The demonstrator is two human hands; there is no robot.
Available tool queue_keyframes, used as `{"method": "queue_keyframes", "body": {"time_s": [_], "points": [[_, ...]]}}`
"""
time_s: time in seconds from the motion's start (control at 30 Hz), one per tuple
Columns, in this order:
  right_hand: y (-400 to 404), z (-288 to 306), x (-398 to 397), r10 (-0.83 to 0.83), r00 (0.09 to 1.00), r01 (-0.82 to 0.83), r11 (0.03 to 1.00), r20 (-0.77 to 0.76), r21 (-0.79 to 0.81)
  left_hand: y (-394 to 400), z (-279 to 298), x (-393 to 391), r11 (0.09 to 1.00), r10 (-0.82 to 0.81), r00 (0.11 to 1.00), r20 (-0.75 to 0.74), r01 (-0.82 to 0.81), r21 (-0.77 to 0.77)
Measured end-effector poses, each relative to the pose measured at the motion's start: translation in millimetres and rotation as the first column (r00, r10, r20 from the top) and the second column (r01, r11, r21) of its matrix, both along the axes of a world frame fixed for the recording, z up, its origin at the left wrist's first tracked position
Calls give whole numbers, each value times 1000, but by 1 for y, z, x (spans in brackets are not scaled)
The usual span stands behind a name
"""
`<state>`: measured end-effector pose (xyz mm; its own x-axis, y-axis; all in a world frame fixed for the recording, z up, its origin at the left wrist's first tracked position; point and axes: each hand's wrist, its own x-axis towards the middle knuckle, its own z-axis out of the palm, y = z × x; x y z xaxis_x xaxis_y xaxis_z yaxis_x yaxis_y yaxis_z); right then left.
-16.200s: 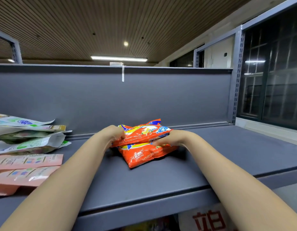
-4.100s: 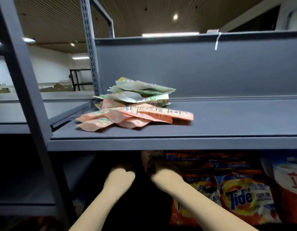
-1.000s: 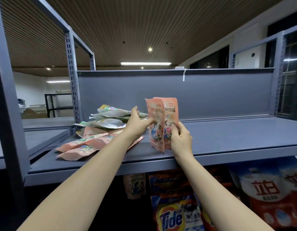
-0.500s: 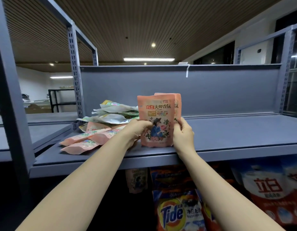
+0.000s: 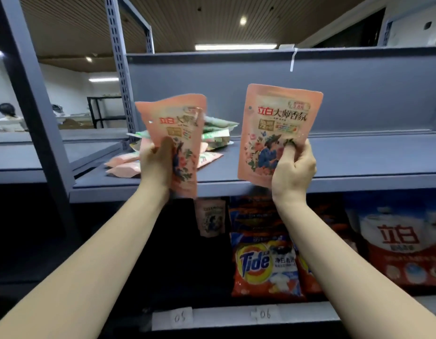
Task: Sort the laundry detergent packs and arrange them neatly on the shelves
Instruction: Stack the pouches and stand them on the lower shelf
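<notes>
At frame centre, left hand (image 5: 158,165) grips one pink Liby detergent pouch (image 5: 180,133), right hand (image 5: 291,170) pinches another pink pouch (image 5: 275,128), both upright before grey shelf (image 5: 358,157); pouch pile (image 5: 207,143) behind, centre-left.

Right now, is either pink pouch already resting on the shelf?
No: the left hand and right hand each hold a pink pouch upright in the air before the shelf.
</notes>
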<state>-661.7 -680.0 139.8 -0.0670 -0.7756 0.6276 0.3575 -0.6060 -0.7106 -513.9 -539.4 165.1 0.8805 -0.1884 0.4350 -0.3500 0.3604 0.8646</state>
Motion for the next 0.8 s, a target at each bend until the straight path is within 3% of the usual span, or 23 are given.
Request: {"method": "queue_keyframes", "body": {"time_s": [0.1, 0.23, 0.4, 0.57, 0.63, 0.7, 0.8], "points": [[7, -21, -11, 7, 1000, -7, 1000, 20, -10, 17, -21, -9, 999, -23, 996, -84, 20, -34], [11, -57, -23, -5, 1000, 4, 1000, -30, -30, 33, -57, -25, 998, 49, 997, -58, -51, -34], [22, -114, -22, 47, 974, -63, 996, -221, -63, 41, -121, -31, 996, 84, 993, -84, -81, 28], [38, -168, 3, 219, 845, -231, 972, -488, 36, 49, -181, -9, 980, 126, 976, -178, -94, 178], [43, -183, 22, 340, 745, -289, 940, -574, 181, 50, -199, 2, 964, 134, 966, -222, -75, 255], [44, -196, 45, 506, 610, -263, 855, -609, 447, 50, -214, 15, 953, 141, 949, -283, -53, 298], [46, -203, 79, 726, 552, -239, 610, -411, 756, 47, -234, 32, 953, 148, 917, -371, -32, 301]]}}
